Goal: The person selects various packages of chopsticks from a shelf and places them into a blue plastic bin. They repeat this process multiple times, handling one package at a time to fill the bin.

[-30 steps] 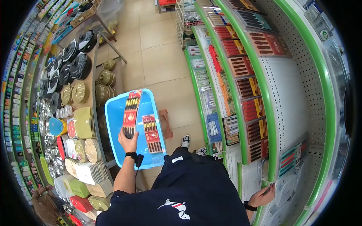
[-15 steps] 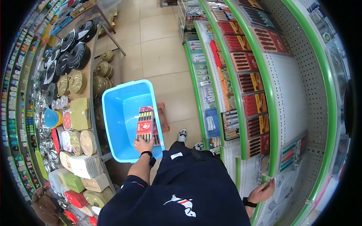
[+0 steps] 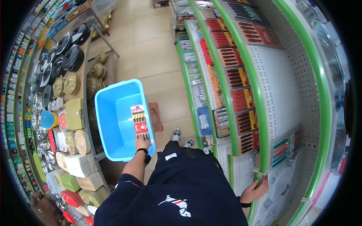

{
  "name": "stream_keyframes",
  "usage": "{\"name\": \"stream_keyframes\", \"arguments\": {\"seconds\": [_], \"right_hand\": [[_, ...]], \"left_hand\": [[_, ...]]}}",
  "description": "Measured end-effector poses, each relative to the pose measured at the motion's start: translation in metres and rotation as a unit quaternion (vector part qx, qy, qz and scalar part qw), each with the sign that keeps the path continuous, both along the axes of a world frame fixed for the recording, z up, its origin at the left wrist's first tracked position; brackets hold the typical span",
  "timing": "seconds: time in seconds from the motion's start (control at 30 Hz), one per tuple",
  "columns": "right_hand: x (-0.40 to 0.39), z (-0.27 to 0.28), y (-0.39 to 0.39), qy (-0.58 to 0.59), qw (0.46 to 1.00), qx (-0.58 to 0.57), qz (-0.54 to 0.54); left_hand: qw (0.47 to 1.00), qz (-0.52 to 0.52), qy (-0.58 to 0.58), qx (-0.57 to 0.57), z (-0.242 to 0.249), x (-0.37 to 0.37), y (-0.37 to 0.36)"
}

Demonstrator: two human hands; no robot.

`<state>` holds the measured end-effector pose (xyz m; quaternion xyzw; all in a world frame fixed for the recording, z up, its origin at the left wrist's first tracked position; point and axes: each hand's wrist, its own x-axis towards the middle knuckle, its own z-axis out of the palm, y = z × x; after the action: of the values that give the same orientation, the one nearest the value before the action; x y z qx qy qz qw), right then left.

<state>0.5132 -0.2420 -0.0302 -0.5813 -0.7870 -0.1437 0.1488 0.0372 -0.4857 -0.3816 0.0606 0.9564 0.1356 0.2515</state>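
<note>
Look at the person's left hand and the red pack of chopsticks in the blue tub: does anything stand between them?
Nothing visible does. The left hand is already on the near end of the red pack of chopsticks, inside the blue tub.

Left hand (image 3: 142,143) extended forward, fingers closed in grip; right hand (image 3: 255,190) low at side, fingers curled.

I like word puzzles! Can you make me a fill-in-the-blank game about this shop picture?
1. The left hand rests on a red pack that lies in a tub coloured ____.
2. The right hand touches the shelf rail, which is coloured ____.
3. The tub stands on the ____.
4. On the left wrist sits a black ____.

Missing words: blue; green; floor; band
</note>
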Motion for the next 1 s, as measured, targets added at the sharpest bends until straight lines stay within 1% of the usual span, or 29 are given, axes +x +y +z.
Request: {"name": "stream_keyframes", "arguments": {"seconds": [0.03, 0.1, 0.17, 0.2, 0.27, 0.37, 0.47, 0.53, 0.6, 0.63, 0.73, 0.8, 0.87, 0.97, 1.0], "right_hand": [[-0.001, 0.004, -0.001, 0.008, 1.0, -0.012, -0.004], [-0.002, 0.013, -0.004, 0.053, 0.996, -0.066, -0.012], [-0.004, 0.026, -0.004, 0.069, 0.99, -0.116, -0.033], [-0.007, 0.034, -0.001, 0.06, 0.99, -0.123, -0.032], [-0.004, 0.043, 0.003, 0.084, 0.988, -0.131, -0.026], [-0.001, 0.045, 0.009, 0.126, 0.984, -0.126, -0.023], [0.003, 0.043, 0.009, 0.163, 0.979, -0.124, -0.013], [0.0, 0.04, 0.007, 0.187, 0.977, -0.103, 0.002], [0.005, 0.03, 0.002, 0.215, 0.973, -0.086, -0.017], [0.005, 0.024, 0.001, 0.23, 0.97, -0.076, -0.026], [-0.004, 0.019, -0.002, 0.22, 0.974, -0.04, -0.025], [-0.016, 0.015, -0.006, 0.226, 0.973, -0.011, -0.041], [-0.022, 0.006, -0.005, 0.223, 0.973, 0.01, -0.052], [-0.047, 0.01, -0.004, 0.214, 0.973, 0.057, -0.059], [-0.056, 0.011, -0.003, 0.222, 0.971, 0.058, -0.062]], "left_hand": [[0.999, 0.012, 0.01, 0.032, 0.002, -0.003, 0.007], [0.999, -0.028, 0.026, 0.029, 0.003, -0.013, 0.012], [0.994, -0.02, 0.083, 0.07, 0.019, -0.014, 0.026], [0.988, -0.025, 0.112, 0.1, 0.024, -0.017, 0.039], [0.972, -0.032, 0.171, 0.157, 0.033, -0.021, 0.06], [0.956, -0.072, 0.174, 0.227, 0.078, -0.027, 0.115], [0.911, -0.138, 0.217, 0.324, 0.116, -0.033, 0.184], [0.887, -0.194, 0.228, 0.352, 0.168, -0.034, 0.237], [0.848, -0.237, 0.231, 0.414, 0.22, -0.038, 0.295], [0.823, -0.263, 0.241, 0.443, 0.245, -0.041, 0.326], [0.733, -0.334, 0.28, 0.522, 0.325, -0.049, 0.417], [0.688, -0.372, 0.284, 0.555, 0.371, -0.055, 0.472], [0.657, -0.416, 0.291, 0.557, 0.402, -0.061, 0.524], [0.686, -0.491, 0.299, 0.446, 0.43, -0.065, 0.577], [0.705, -0.509, 0.296, 0.395, 0.433, -0.065, 0.59]]}}
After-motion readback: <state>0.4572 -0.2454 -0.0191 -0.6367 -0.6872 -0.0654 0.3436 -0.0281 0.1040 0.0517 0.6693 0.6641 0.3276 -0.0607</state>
